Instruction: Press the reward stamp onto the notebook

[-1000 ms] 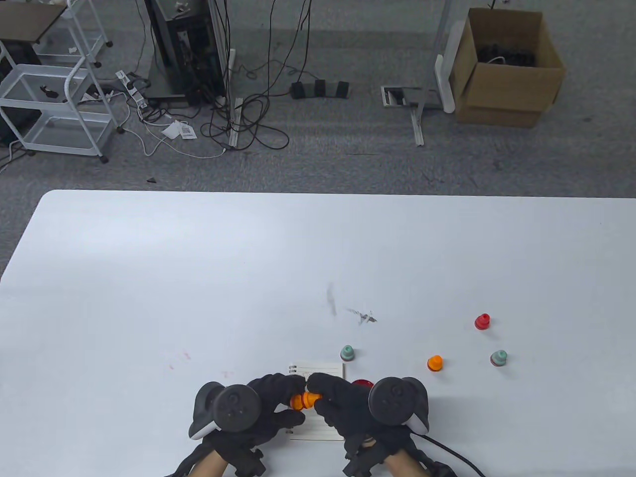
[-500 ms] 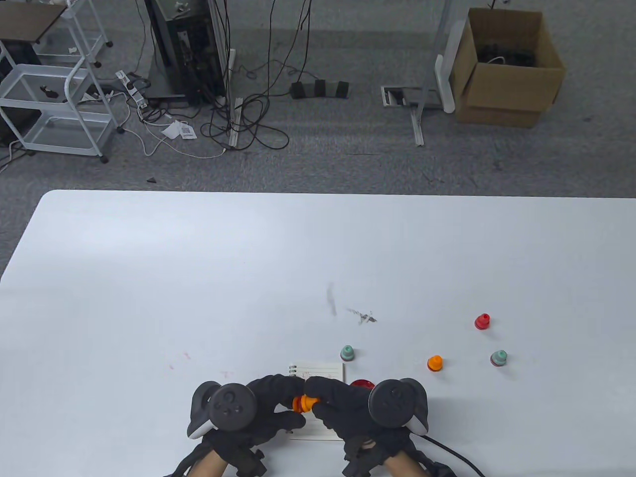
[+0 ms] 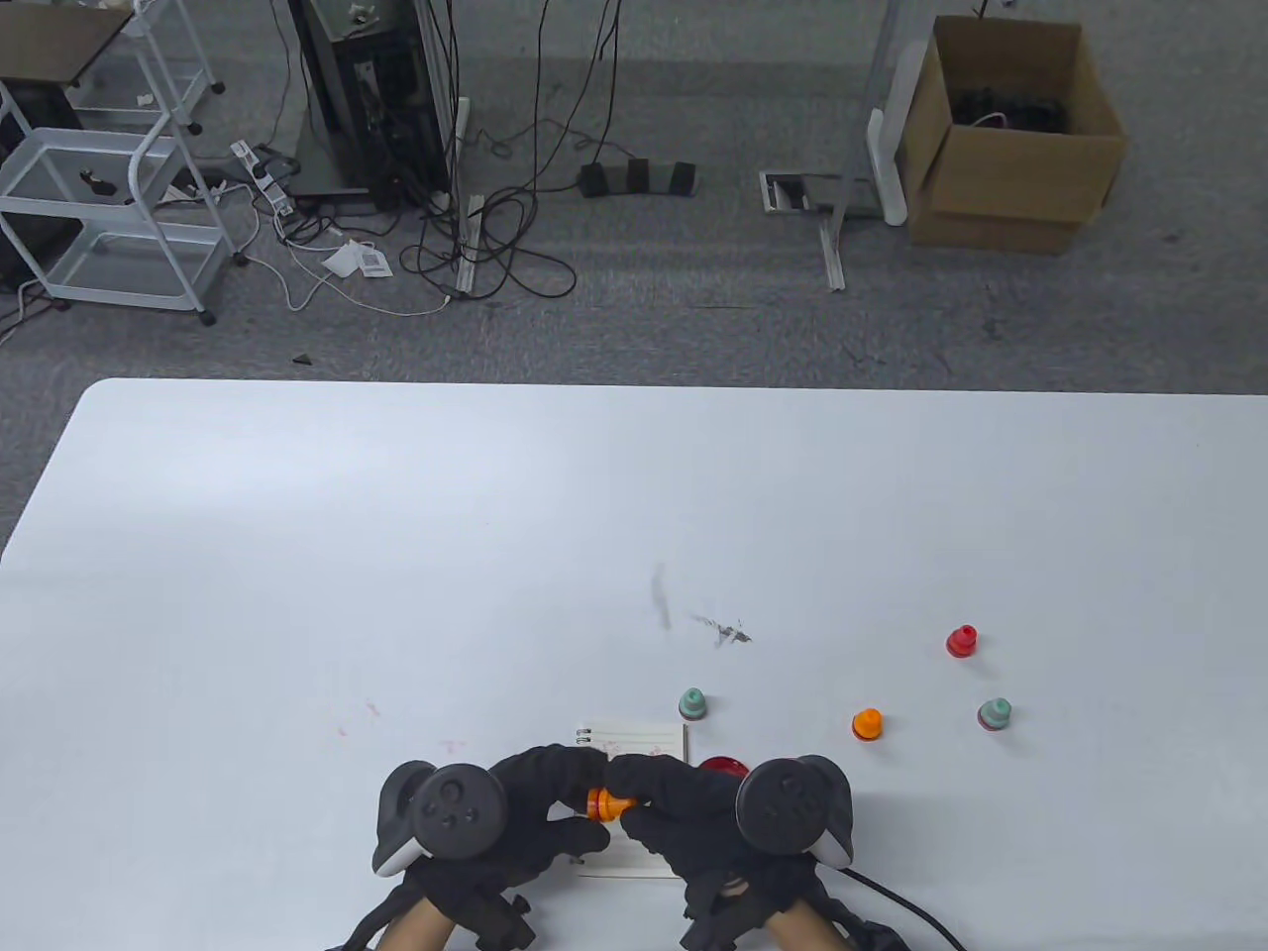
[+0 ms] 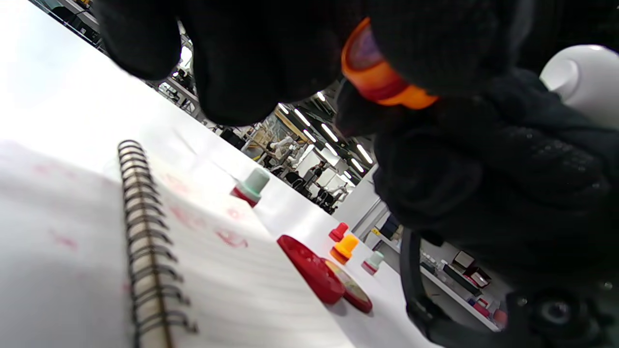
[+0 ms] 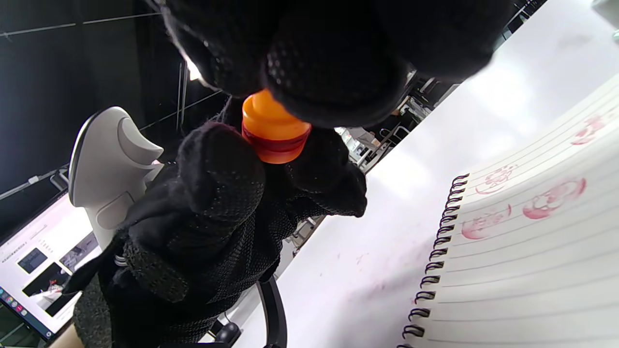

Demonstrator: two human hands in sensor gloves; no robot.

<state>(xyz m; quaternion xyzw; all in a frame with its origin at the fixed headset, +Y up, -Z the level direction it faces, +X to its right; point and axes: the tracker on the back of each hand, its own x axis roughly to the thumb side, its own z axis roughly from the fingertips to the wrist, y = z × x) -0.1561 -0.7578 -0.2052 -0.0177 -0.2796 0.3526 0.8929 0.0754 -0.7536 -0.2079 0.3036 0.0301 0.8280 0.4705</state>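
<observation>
Over the last second the two hands have drawn slightly closer around the orange stamp, so that less of its body shows between the gloves than a second ago; it lies sideways in the air above the notebook, which rests open on the tabletop at the near edge; the left hand curls its fingers around the stamp's wide end and the right hand pinches the narrow knob end, so both are closed on the same piece; in the left wrist view the stamp's round face appears partly covered by a fingertip, and whether a cap is coming off or going on cannot be told; the shift reads as a small twist or push between the hands rather than a move towards the page, so the pressing step seems not yet begun; the lined page already carries several faint red prints near the spiral binding, seen in the right wrist view; a flat red disc, perhaps an ink pad, lies just beside the notebook's right edge, and the other small stamps, a green stamp, a second orange stamp, a red stamp and another green stamp, stand where they stood.
</observation>
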